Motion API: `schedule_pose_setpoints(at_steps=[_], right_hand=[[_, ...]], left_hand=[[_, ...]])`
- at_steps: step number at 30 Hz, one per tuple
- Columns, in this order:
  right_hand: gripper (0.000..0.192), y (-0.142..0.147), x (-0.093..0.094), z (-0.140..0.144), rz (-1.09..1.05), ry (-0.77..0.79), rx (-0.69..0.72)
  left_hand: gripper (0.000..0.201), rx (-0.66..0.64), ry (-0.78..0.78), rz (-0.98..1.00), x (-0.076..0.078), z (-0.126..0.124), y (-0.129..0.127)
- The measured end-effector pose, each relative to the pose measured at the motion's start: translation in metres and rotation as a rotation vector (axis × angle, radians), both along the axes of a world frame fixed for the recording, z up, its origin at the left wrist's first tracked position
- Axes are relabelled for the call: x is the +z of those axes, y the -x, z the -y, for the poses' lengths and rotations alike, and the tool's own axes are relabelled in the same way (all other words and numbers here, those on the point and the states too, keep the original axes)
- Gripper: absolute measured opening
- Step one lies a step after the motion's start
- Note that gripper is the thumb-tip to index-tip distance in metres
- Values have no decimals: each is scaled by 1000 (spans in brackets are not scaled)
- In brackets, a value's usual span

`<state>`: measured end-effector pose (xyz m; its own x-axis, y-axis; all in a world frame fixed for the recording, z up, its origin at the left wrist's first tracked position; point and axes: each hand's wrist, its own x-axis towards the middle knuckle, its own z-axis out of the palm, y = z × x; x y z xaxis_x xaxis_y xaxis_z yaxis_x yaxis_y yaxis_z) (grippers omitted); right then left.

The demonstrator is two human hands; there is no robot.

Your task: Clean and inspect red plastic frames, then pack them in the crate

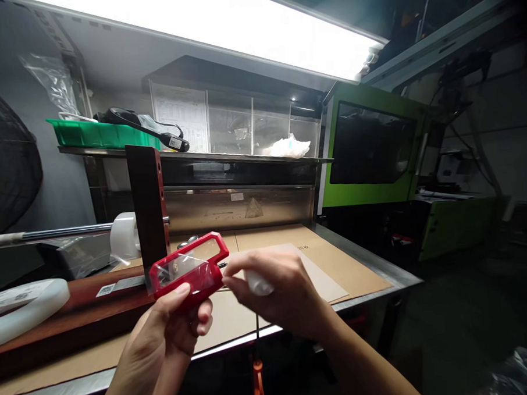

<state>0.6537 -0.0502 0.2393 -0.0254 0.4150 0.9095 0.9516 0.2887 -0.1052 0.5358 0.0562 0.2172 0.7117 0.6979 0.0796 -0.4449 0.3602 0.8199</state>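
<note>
A red plastic frame [206, 284] with an elongated window is tilted in front of me above the bench. My left hand [170, 321] is closed around its lower left side, thumb on the front. Clear, shiny film [185, 268] lies over part of the frame and its window. At the frame's right end is my right hand [280, 284], with thumb and index finger pinched together by the edge. Whether those fingertips grip the frame or film, I cannot tell. A white, crumpled wad [259, 283] shows within the curled right hand.
A dark wooden stand [146, 208] holds a rod with a white roll [124, 238]. A large roll of clear film [28, 307] lies at left. Cardboard [331, 258] covers the bench. The shelf above bears a green tray [99, 133]; an orange-handled tool [258, 381] hangs below the front edge.
</note>
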Motion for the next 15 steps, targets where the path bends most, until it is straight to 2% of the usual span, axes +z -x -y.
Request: schedule_pose_setpoints(at_steps=[3, 7, 15], right_hand=[[10, -6, 4, 3, -325, 13, 85], [16, -13, 6, -2, -671, 104, 195], [24, -14, 7, -14, -937, 269, 476]], left_hand=[[35, 42, 89, 11, 5, 6, 5], [31, 68, 158, 2, 5, 9, 7], [15, 22, 158, -59, -9, 4, 9]])
